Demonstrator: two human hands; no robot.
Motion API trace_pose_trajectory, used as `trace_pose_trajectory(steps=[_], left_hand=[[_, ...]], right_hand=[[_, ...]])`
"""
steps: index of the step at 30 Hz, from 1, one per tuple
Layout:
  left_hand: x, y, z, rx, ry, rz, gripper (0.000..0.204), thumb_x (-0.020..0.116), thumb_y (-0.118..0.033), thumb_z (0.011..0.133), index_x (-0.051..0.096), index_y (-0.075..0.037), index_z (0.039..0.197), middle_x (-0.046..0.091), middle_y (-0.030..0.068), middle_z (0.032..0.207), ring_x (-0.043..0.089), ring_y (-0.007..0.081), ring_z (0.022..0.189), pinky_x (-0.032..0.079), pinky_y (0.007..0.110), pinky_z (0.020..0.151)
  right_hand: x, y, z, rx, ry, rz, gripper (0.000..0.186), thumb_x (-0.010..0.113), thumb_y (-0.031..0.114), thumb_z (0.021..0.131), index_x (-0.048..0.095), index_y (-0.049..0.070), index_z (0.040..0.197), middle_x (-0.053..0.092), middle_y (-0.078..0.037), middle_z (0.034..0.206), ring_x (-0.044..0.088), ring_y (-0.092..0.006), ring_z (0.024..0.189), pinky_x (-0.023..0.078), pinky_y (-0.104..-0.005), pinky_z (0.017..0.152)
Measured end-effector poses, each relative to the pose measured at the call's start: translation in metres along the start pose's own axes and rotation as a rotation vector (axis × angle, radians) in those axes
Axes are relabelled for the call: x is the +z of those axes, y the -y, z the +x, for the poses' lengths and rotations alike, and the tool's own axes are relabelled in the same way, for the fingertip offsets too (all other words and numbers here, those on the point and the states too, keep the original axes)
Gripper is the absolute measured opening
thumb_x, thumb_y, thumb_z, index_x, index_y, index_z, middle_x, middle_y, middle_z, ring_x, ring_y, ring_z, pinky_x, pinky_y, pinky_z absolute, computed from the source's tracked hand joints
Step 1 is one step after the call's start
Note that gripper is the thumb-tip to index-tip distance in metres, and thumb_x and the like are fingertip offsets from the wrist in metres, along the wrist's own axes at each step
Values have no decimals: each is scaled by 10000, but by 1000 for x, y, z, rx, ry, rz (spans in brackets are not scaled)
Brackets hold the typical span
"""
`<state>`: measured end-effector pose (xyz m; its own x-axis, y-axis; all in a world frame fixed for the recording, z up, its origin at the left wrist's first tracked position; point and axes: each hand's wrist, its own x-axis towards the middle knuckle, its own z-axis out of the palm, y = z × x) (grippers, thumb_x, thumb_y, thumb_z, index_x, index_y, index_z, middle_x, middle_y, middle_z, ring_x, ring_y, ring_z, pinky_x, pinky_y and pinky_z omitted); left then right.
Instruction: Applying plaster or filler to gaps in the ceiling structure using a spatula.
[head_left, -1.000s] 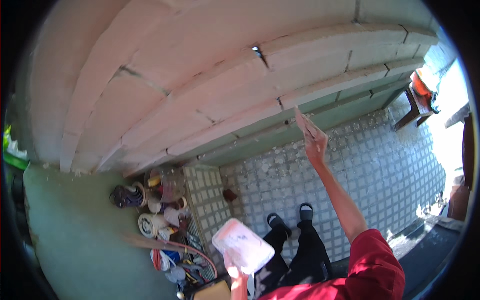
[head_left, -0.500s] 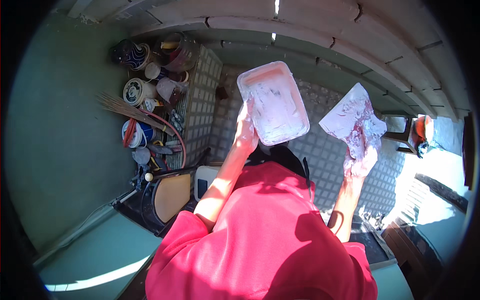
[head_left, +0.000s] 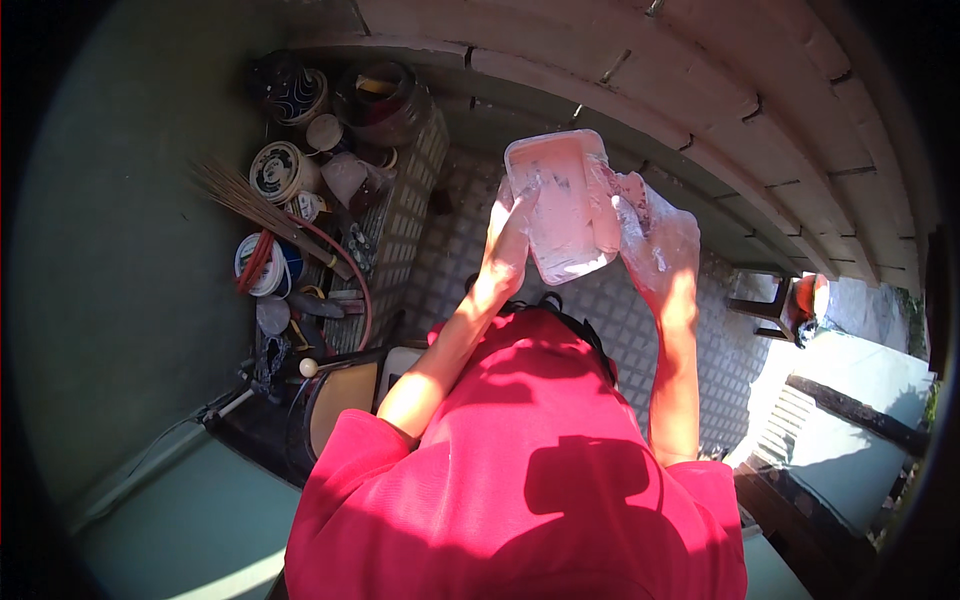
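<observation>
My left hand [head_left: 508, 240] grips the left side of a shallow rectangular pink tub [head_left: 560, 190], thumb over its rim. White paste coats the inside of the tub and smears its edges. My right hand [head_left: 662, 245], whitened with the same paste, is closed around a putty scraper [head_left: 604, 210]. The scraper's blade is turned nearly edge-on and lies against the right side of the tub, partly inside it. My fingers hide much of its grip.
Paint buckets [head_left: 283, 172], a stick broom [head_left: 245, 210], a reddish hose [head_left: 362, 290] and tools crowd a shelf on the left. A pale ledge of blocks [head_left: 640, 120] curves across the top. A small dark stool [head_left: 768, 308] stands at right on the tiled floor.
My right hand has moved left with the scraper, from well apart to the tub's right side, turning the broad blade edge-on. The tub has shifted slightly right and tilted more upright.
</observation>
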<state>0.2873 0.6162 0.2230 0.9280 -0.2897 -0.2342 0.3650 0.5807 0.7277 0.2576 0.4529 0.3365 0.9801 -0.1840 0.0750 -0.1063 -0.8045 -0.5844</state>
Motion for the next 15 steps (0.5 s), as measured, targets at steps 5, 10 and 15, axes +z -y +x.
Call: trace_pose_trajectory(steps=[5, 10, 15], left_hand=[[-23, -17, 9, 114, 20, -26, 401, 456, -301, 1009, 446, -43, 1316, 500, 82, 1253, 447, 162, 1174, 334, 331, 1046], [-44, -17, 17, 70, 36, -12, 337, 429, -286, 1031, 492, -43, 1256, 534, 53, 1148, 480, 134, 1099, 390, 297, 981], [-33, -35, 14, 20, -37, 18, 375, 424, -339, 1035, 484, -48, 1263, 537, 49, 1149, 498, 133, 1050, 424, 304, 929]], right_hand=[[14, -8, 19, -34, 163, 390, 248, 565, 158, 899, 653, -21, 1045, 566, -46, 658, 497, -104, 549, 417, -298, 488], [32, -8, 26, -139, 156, 223, 230, 582, 110, 840, 649, -37, 1003, 588, -42, 675, 513, -102, 528, 431, -287, 485], [49, -34, 25, -169, 111, 25, 258, 523, 52, 753, 636, -60, 956, 593, -74, 665, 567, -135, 514, 462, -299, 479]])
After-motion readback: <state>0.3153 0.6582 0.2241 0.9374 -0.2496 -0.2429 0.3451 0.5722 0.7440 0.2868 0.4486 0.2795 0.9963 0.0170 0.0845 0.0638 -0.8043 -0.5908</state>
